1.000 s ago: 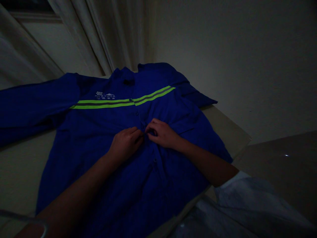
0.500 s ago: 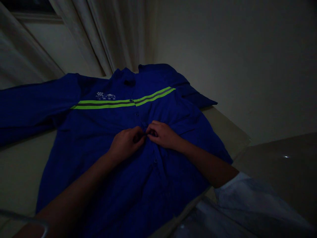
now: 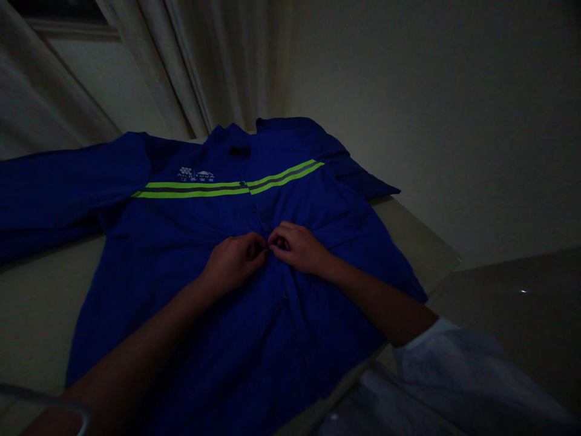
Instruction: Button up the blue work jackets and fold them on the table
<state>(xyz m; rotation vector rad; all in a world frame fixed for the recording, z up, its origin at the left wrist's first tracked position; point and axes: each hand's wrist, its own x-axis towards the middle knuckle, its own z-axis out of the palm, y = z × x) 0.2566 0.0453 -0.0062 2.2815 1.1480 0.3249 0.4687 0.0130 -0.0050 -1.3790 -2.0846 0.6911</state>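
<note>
A blue work jacket [image 3: 195,339] lies spread out, front side up, with a yellow-green and grey reflective stripe [image 3: 190,190] across its chest and a white printed logo [image 3: 196,174]. Halfway down its front placket, my left hand [image 3: 233,260] pinches the cloth between thumb and fingers. My right hand [image 3: 297,247] meets it from the right, also pinching the placket edge. The fingertips nearly touch, and whatever button sits between them is hidden. One button [image 3: 285,295] shows below the hands, another [image 3: 253,209] above.
Under the jacket is a pale table [image 3: 417,242], its corner at right. Curtains [image 3: 227,54] hang behind at left, and a plain wall [image 3: 431,121] stands at right. A thin metal bar [image 3: 45,399] crosses the lower left corner. The room is dim.
My left fingertips have closed in slightly at the placket. My right hand has hardly moved, and the jacket lies as before; the view has shifted a little.
</note>
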